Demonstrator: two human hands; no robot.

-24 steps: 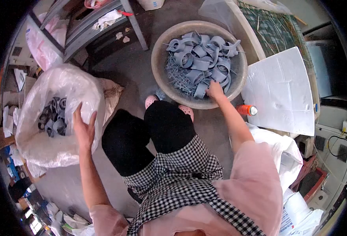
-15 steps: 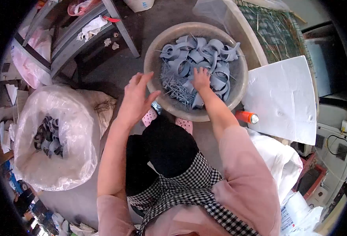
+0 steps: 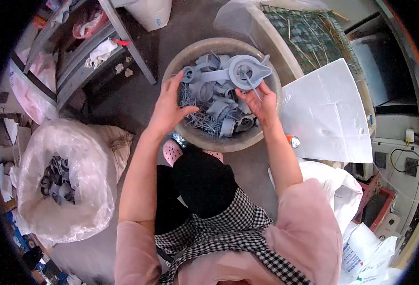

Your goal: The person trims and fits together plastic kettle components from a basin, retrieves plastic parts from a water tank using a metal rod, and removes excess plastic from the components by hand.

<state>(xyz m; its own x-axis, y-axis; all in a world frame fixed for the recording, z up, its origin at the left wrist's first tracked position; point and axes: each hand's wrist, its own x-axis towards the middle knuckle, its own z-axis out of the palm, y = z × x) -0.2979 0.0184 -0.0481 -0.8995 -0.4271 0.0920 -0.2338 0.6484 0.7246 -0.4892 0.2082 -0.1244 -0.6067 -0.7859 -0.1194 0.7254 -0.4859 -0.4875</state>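
A round tub (image 3: 171, 57) holds grey plastic parts (image 3: 219, 109) and a heap of thin grey sticks (image 3: 200, 121). Above them, my right hand (image 3: 261, 102) grips a light grey part (image 3: 226, 73) by its wide ring end, which has a thin stick hanging from it. The part's narrow ring end lies by the fingertips of my left hand (image 3: 171, 102). That hand is at the tub's left rim with thumb and fingers spread; whether its fingertips touch the part is unclear.
An open plastic bag (image 3: 95, 190) with dark grey parts stands at the left. Right of the tub are a white board (image 3: 328, 114) and an orange can (image 3: 293, 141). A metal rack (image 3: 128, 42) is at the upper left, a green mesh (image 3: 314, 38) at the upper right.
My left hand has moved from beside the bag to the tub's left rim. My right hand has lifted a ringed part from the pile. The view has shifted.
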